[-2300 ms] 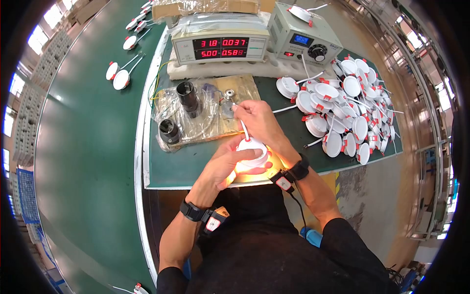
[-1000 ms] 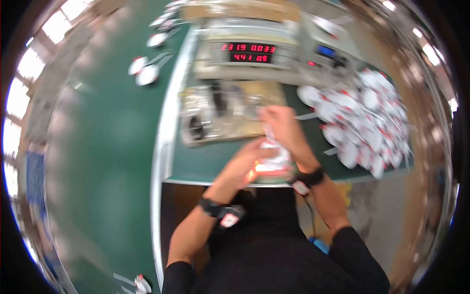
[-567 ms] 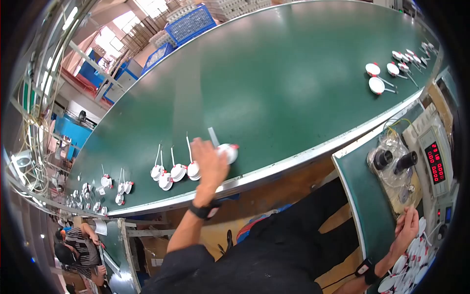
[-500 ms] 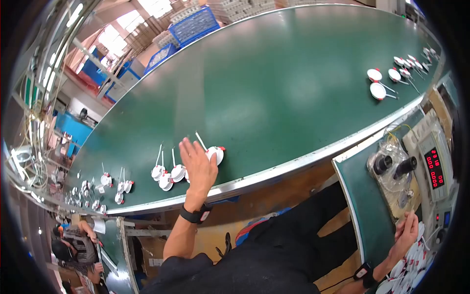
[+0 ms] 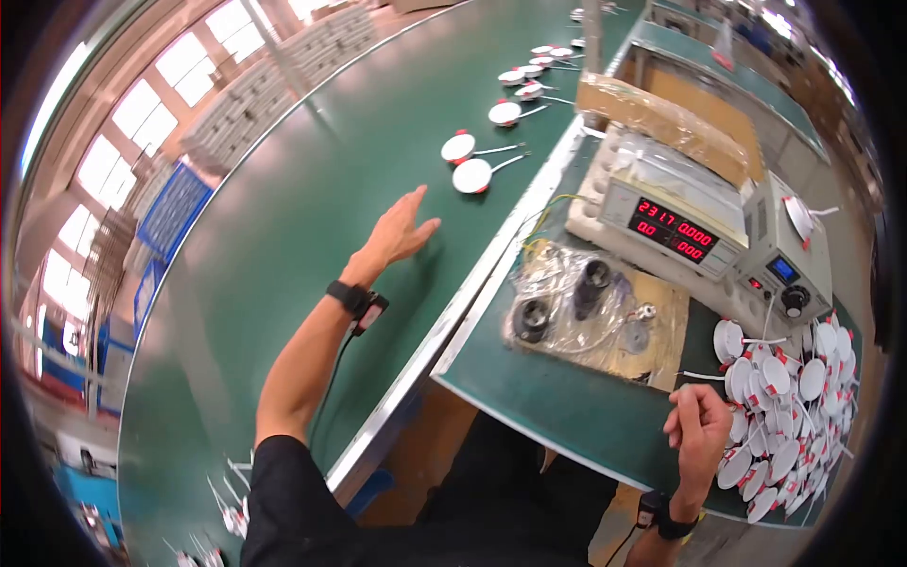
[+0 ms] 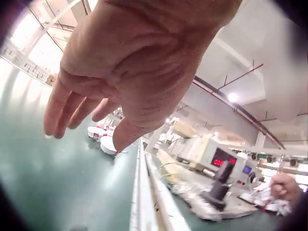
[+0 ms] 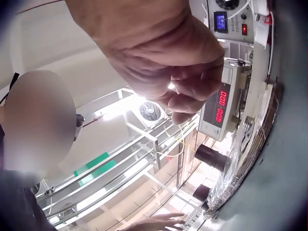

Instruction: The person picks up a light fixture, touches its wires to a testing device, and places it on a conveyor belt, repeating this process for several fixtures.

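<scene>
Over the green surface, my left hand [image 5: 392, 231] stretches out with spread fingers and holds nothing. Two round white lamps [image 5: 471, 176] with red clips and white cables lie just beyond its fingertips. The left wrist view shows this hand [image 6: 130, 62] from the palm side, with a lamp [image 6: 109, 145] beyond the thumb. My right hand [image 5: 699, 430], empty and loosely curled, hovers by the near edge of the small bench, left of a heap of white lamps [image 5: 775, 376]. In the right wrist view its fingers [image 7: 190, 94] bend inward around nothing visible.
On the bench [image 5: 567, 406] are a plastic-wrapped board [image 5: 661, 331] with two black cylinders [image 5: 533, 319], a meter with red digits [image 5: 675, 227] and a grey box with a dial [image 5: 789, 260]. More lamps [image 5: 511, 78] lie farther up the long green surface.
The glowing lamp both hands held earlier is no longer in them. My left hand has gone from beside a lamp farther along the green surface to near two others. The view has turned back toward the bench.
</scene>
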{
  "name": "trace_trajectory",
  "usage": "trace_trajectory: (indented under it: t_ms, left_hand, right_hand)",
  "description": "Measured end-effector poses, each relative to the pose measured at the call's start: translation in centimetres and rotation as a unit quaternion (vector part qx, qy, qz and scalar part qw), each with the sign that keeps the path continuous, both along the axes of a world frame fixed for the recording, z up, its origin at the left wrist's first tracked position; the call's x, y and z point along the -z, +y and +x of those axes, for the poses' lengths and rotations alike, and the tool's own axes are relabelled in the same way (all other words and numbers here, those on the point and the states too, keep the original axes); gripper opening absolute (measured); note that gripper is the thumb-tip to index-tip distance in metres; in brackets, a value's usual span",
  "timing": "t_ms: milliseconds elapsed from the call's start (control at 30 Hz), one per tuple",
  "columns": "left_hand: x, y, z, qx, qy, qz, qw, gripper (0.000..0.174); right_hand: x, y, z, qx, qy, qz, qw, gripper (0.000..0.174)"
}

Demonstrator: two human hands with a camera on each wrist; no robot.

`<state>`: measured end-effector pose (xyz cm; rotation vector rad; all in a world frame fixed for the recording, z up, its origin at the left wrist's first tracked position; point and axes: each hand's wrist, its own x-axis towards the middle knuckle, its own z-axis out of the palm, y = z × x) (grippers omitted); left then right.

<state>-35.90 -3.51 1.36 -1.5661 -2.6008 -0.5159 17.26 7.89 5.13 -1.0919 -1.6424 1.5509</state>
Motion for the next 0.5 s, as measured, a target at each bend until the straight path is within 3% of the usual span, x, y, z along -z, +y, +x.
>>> trace_trajectory:
  t_ms: [100, 200, 233, 333, 400, 433, 467, 500]
  left_hand:
    - [1.8, 8.0, 0.3, 0.032, 0.138, 0.047, 0.989, 0.074]
    - [3.7, 12.5, -1.0, 0.071, 0.093, 0.016, 0.993, 0.068]
    - [3.7, 12.5, -1.4, 0.089, 0.106, 0.054, 0.989, 0.061]
    - [1.4, 8.9, 0.5, -0.001, 0.031, -0.021, 0.999, 0.054]
    - [-1.0, 3.9, 2.4, -0.040, -0.050, 0.007, 0.998, 0.051]
    - [-2.5, 1.2, 4.6, -0.053, -0.231, 0.083, 0.968, 0.050]
    - [-4.3, -1.8, 7.0, -0.064, -0.403, 0.157, 0.899, 0.048]
    - [-6.6, -4.3, 10.6, -0.039, -0.484, 0.174, 0.856, 0.047]
  right_hand:
    - [-0.1, -0.5, 0.7, 0.016, -0.020, -0.026, 0.999, 0.022]
    - [0.4, -0.8, 1.0, 0.026, -0.023, -0.049, 0.998, 0.021]
    - [0.4, -0.8, 1.0, 0.028, -0.025, -0.050, 0.998, 0.021]
    - [0.2, -1.3, 1.2, 0.027, -0.013, -0.052, 0.998, 0.020]
    - [-0.2, -1.6, 1.0, 0.008, 0.003, -0.046, 0.999, 0.019]
    - [-0.6, -1.8, 0.9, -0.022, -0.004, -0.056, 0.998, 0.017]
    - [-0.8, -2.2, 0.2, -0.042, 0.009, -0.038, 0.998, 0.016]
    - [-1.0, -2.9, -0.9, -0.061, 0.020, -0.020, 0.998, 0.017]
